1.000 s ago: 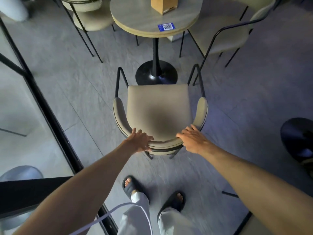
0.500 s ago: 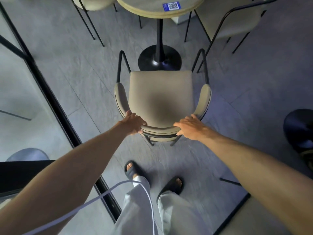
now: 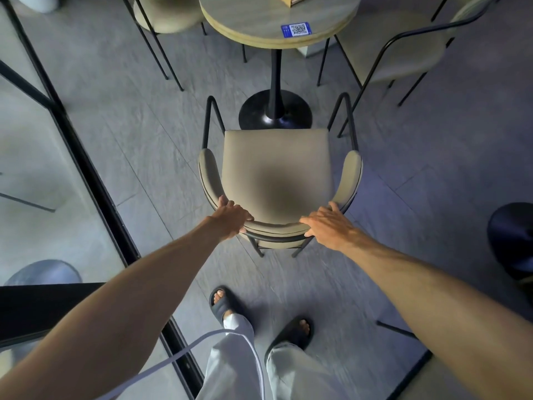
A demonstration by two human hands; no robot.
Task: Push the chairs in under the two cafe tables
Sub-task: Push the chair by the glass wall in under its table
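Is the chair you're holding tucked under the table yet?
Not yet. The chair seat lies wholly short of the round table top, its front edge only reaching the pedestal base.

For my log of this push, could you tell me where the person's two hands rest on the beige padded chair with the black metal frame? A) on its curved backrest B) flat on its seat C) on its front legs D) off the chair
A: the left hand and right hand both grip the curved backrest of the beige padded chair.

Left hand (image 3: 230,219), right hand (image 3: 327,225) gripping beige chair (image 3: 277,171) backrest; round table (image 3: 277,21) ahead.
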